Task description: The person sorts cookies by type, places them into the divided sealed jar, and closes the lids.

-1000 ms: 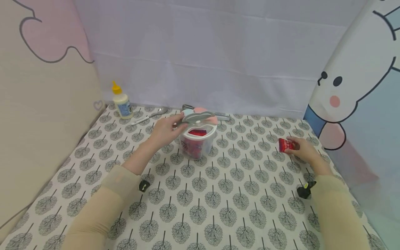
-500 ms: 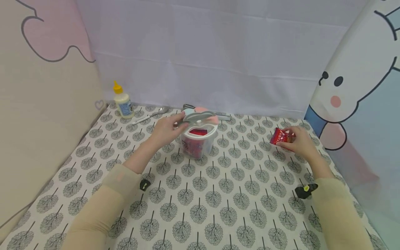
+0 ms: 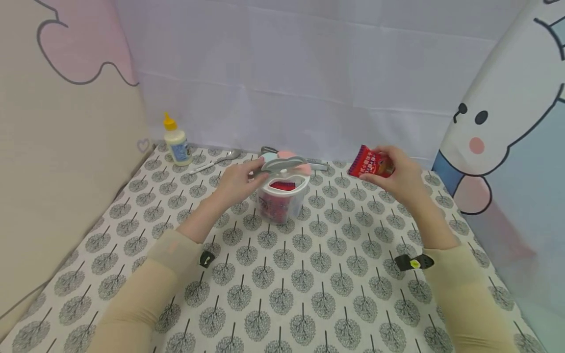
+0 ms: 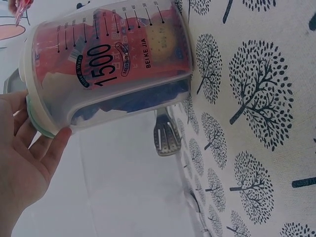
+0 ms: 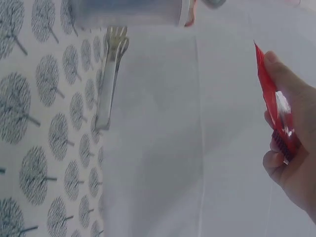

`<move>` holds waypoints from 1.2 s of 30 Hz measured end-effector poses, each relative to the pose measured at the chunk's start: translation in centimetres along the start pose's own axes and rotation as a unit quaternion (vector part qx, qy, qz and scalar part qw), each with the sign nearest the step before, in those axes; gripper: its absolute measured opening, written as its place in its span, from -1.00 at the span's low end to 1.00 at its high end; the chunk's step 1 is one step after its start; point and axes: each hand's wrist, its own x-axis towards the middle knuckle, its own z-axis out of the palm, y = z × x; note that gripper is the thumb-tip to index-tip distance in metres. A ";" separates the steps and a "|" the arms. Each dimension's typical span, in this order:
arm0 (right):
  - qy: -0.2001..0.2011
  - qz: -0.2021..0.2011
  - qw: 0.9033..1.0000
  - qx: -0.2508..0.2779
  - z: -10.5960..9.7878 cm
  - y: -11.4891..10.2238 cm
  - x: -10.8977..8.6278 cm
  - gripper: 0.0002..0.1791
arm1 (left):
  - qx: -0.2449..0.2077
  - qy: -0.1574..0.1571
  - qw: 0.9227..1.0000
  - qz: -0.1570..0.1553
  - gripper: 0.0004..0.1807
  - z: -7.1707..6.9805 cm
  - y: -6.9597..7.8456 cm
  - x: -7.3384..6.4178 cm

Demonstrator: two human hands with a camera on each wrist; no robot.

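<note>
A clear plastic storage jar (image 4: 116, 64) holds red packets, and its multi-coloured lid (image 3: 282, 175) has a grey flap (image 3: 282, 164) tilted up over an opening. My left hand (image 3: 238, 182) grips the side of that lid; in the left wrist view its fingers lie along the lid's edge. To the right of the jar, my right hand (image 3: 399, 174) holds a red snack packet (image 3: 368, 162) up above the table, pinched between thumb and fingers. The right wrist view has the packet (image 5: 271, 94) edge-on, apart from the jar.
A glue bottle (image 3: 178, 147) with a yellow nozzle stands at the back left, and a spoon (image 3: 216, 162) lies beside it. Behind the jar is a slotted turner (image 4: 167, 134). A fork (image 5: 112, 74) also lies near the back edge. A white cloth wall (image 3: 309, 73) closes off the back.
My right hand has lifted the red snack packet off the right side of the table and carried it up and leftward toward the jar. The left hand has stayed on the lid.
</note>
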 end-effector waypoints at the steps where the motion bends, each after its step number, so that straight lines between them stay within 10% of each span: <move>1: 0.002 -0.012 1.000 0.006 0.2 -1.0 0.3 -0.30 | -0.002 -0.001 1.000 0.000 -0.56 0.0 0.0 0.0; 24: -0.055 -0.286 0.956 0.032 6.2 -10.2 3.8 -0.68 | -0.003 -0.086 0.996 0.033 -0.58 -1.1 -2.0 0.4; 36: -0.157 -0.211 0.963 0.050 6.5 -11.9 4.8 -0.66 | -0.070 -0.094 0.991 0.066 -0.37 -1.1 -3.9 0.9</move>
